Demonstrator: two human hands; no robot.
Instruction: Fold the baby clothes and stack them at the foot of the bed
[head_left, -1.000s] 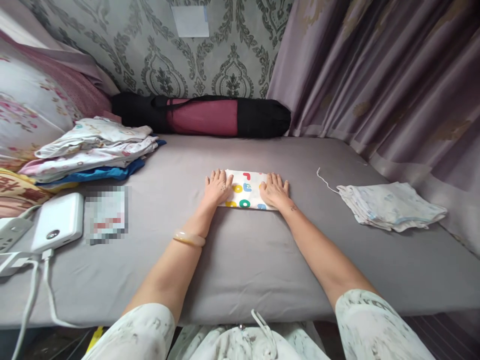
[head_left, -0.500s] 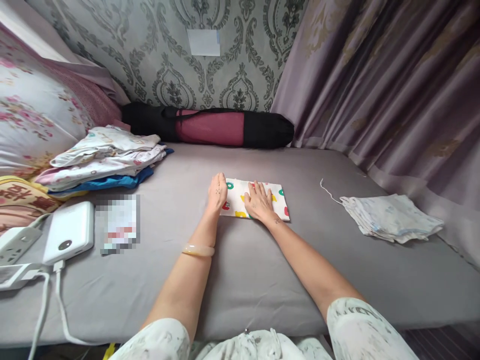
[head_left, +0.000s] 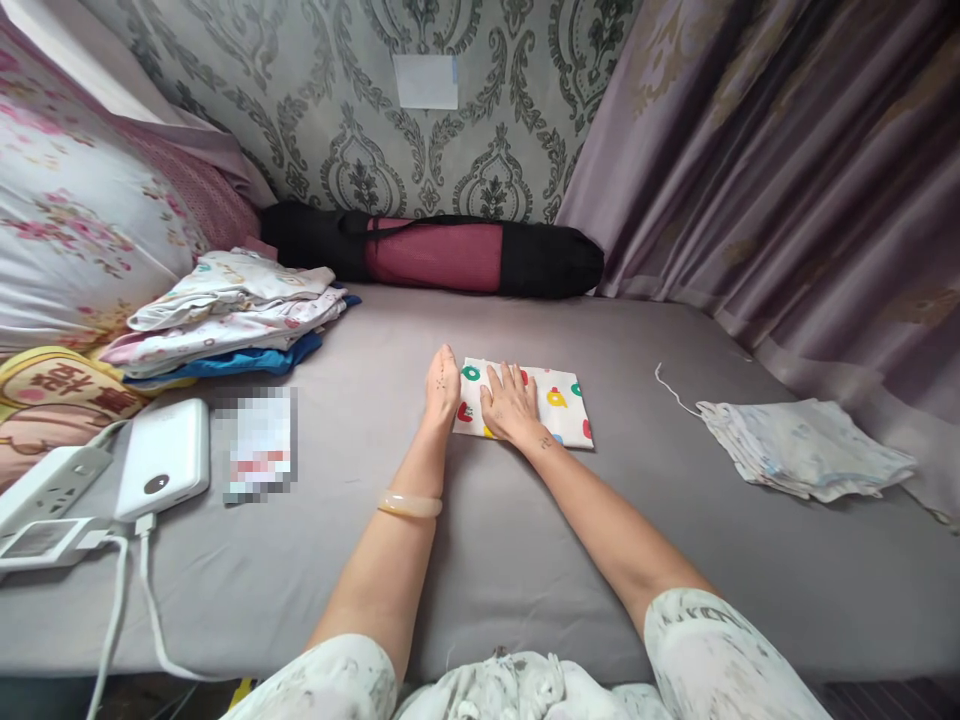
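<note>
Cloth (head_left: 564, 418): folded, printed, flat on grey sheet (head_left: 525, 540)
Left hand (head_left: 442, 388): on edge, at cloth's left end
Right hand (head_left: 511, 405): palm down on cloth
Clothes (head_left: 232, 310): stacked, at left
Bag (head_left: 435, 255): along wall (head_left: 300, 70)

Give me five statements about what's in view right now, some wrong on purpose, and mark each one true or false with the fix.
1. The right hand lies on the folded cloth with the colourful print. True.
2. The left hand rests on a white power bank. False: the left hand is at the left edge of the folded cloth.
3. The pale bangle is on the right forearm. False: the bangle is on the left forearm.
4. The long black and dark-red bag lies beyond the hands, in front of the patterned wall. True.
5. The pale pile of fabric with a loose cord lies left of both hands. False: that pile is to their right.
</note>
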